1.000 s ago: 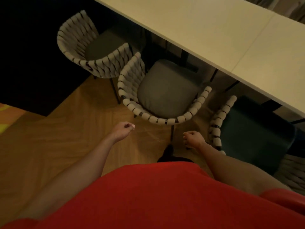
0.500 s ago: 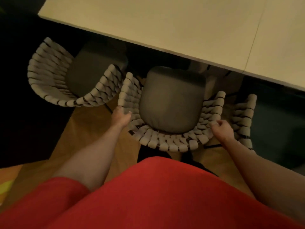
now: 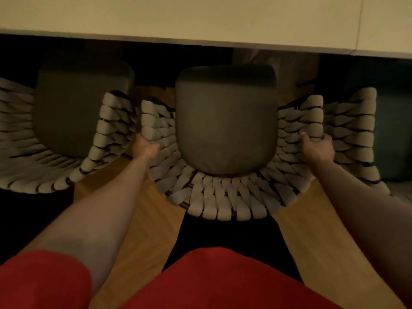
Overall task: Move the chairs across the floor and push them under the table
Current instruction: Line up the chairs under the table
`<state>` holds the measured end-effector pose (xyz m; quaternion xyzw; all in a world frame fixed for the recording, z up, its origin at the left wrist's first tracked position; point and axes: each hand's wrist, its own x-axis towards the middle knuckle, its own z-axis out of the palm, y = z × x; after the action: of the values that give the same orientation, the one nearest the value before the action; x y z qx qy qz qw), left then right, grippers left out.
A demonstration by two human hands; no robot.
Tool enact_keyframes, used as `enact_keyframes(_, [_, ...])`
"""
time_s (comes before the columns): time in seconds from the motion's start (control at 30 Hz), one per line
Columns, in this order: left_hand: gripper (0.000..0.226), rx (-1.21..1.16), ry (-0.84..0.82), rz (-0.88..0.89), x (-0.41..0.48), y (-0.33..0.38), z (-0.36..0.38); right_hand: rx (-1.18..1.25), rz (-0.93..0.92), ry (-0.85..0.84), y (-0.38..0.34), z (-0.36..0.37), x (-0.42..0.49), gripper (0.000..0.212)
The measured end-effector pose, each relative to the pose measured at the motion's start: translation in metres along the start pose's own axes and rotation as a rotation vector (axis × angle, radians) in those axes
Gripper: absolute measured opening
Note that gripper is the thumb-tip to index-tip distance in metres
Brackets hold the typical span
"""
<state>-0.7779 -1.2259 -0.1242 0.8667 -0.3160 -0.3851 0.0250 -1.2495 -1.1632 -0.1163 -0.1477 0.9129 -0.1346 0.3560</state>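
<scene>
Closer now, both hands have slid up the middle chair [image 3: 225,121] — left hand [image 3: 146,148] and right hand [image 3: 317,144] each curl fingers round its woven rim. Its seat front nears the pale table [image 3: 200,16] edge; left chair [image 3: 82,108] and right chair [image 3: 356,130] flank it on a dim herringbone floor [image 3: 138,219].

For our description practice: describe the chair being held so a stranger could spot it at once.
Find the table along the top. Three woven chairs stand at its edge; take the middle chair. It alone has the left hand and right hand gripping it.
</scene>
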Motion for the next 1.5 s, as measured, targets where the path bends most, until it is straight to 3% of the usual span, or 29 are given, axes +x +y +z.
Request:
enact_keyframes(0.17, [0.054,0.042,0.097,-0.122,0.029,0.016,0.001,-0.003,0.063,0.022,-0.004,0.002,0.021,0.068])
enact_keyframes(0.37, [0.042,-0.033,0.194,-0.019,0.009,0.048,-0.018,0.112,0.065,0.059,-0.027,-0.018,0.010,0.061])
enact_keyframes(0.53, [0.038,-0.057,0.105,0.121,0.040,0.088,-0.037,0.140,0.067,0.043,-0.061,-0.024,0.019,0.063])
enact_keyframes(0.67, [0.046,0.054,0.032,0.185,0.080,0.113,-0.040,0.119,0.099,-0.027,-0.071,-0.014,0.038,0.061])
enact_keyframes(0.93, [0.058,0.126,0.013,0.315,0.108,0.124,-0.040,0.066,0.048,-0.056,-0.089,-0.002,0.043,0.053])
enact_keyframes(1.03, [0.077,0.138,-0.009,0.463,0.087,0.106,-0.035,-0.141,-0.178,0.020,-0.073,-0.002,0.020,0.050])
enact_keyframes(1.17, [0.111,0.371,0.034,0.621,0.047,0.065,-0.024,-0.404,-0.444,-0.002,-0.031,0.001,-0.020,0.071])
enact_keyframes(1.27, [0.092,0.557,0.027,0.773,0.017,0.038,-0.018,-0.629,-0.597,0.011,-0.003,0.007,-0.051,0.050])
enact_keyframes(1.33, [0.079,0.640,-0.070,0.895,-0.004,0.021,-0.010,-0.864,-0.748,0.011,0.004,0.008,-0.066,0.039])
enact_keyframes(1.4, [0.077,0.729,-0.255,0.977,-0.032,0.008,0.001,-1.084,-0.847,-0.198,0.003,0.011,-0.080,0.046])
enact_keyframes(1.5, [0.108,1.054,-0.424,1.007,-0.051,0.004,0.019,-1.239,-0.863,-0.540,0.001,0.027,-0.095,0.074])
